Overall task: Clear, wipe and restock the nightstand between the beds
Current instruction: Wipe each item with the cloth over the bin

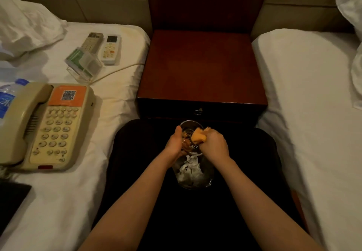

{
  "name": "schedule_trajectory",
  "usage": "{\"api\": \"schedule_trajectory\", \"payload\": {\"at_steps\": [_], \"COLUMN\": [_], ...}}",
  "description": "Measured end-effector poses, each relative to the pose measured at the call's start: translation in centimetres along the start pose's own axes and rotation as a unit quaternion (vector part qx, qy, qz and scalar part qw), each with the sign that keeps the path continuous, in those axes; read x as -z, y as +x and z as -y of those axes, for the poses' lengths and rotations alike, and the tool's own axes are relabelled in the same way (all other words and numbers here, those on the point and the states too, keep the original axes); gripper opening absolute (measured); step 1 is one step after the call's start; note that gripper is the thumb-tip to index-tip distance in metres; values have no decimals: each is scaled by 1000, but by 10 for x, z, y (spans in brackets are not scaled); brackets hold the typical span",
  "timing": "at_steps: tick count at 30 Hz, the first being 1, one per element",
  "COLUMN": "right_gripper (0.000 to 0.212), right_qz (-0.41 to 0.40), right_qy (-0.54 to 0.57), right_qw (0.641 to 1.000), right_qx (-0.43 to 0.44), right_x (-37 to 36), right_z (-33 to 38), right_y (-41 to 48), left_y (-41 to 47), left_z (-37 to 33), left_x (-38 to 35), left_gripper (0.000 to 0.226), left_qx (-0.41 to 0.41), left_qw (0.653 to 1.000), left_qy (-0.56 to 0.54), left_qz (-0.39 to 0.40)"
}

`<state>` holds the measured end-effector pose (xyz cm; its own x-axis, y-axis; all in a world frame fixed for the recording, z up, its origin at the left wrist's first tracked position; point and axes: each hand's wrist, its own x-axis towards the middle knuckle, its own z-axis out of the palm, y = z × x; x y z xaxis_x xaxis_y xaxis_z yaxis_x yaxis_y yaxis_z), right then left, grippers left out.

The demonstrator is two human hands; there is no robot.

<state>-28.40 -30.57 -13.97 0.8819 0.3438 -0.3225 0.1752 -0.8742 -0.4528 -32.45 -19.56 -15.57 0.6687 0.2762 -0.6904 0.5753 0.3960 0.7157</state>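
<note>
The left hand (175, 143) curls around a clear round glass vessel (188, 130), held over a bin (211, 181) of crumpled white tissue. The right hand (214, 145) clenches an orange cloth (198, 137) against the glass, just in front of the red-brown wooden nightstand (201, 64).

Just in front of the reddish-brown wooden nightstand (201, 64), the left hand (174, 143) is gripping a round clear glass vessel (188, 128); the right hand (214, 145) is clutching an orange cloth (198, 137).

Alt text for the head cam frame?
The left hand holds a glass and the right hand presses an orange cloth to it, above a bin of crumpled tissue before the wooden nightstand. A phone, two remotes and a card holder lie on the left bed.
</note>
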Motion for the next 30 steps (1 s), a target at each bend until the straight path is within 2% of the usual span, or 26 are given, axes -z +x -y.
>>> {"api": "schedule_trajectory", "payload": {"at_steps": [2,4,6,8,10,12,14,16,17,20,22,24,27,30], "right_gripper": [40,48,53,40,14,35,35,17,16,43,50,52,49,35], "right_qz": [-26,-30,-6,9,23,64,82,41,9,-52,-65,-42,43,107], "right_qy": [-9,10,74,146,186,184,103,27,16,-3,-4,-9,15,114], "right_qw": [999,999,997,986,978,976,989,998,1000,999,998,999,992,977], "right_qx": [-29,-15,22,75,90,98,73,27,10,-4,2,32,114,145], "right_x": [-6,-11,-15,-15,-7,5,8,7,4,-4,-5,-8,-7,-5], "right_z": [3,9,16,22,19,12,4,1,1,1,1,1,4,7], "right_y": [2,0,-6,-15,-18,-15,-12,-7,-5,1,3,2,-3,-5], "left_y": [-1,-2,-3,1,0,5,8,7,6,2,2,2,7,10], "left_z": [1,3,3,3,2,4,4,4,4,5,7,7,9,7], "left_x": [1,-1,-4,-3,-1,3,5,3,2,0,0,0,3,7], "left_gripper": [59,55,47,46,49,56,60,59,58,53,49,47,54,59], "left_qx": [-2,3,1,-18,-17,-22,-16,-12,-7,-4,0,1,-5,-14], "left_qw": [999,998,999,1000,1000,1000,999,998,997,995,994,993,992,989], "left_qy": [33,52,44,19,2,12,18,52,68,99,109,116,123,108], "left_qz": [4,22,21,8,-7,-18,-33,-35,-31,-16,-15,-20,-39,-101]}}
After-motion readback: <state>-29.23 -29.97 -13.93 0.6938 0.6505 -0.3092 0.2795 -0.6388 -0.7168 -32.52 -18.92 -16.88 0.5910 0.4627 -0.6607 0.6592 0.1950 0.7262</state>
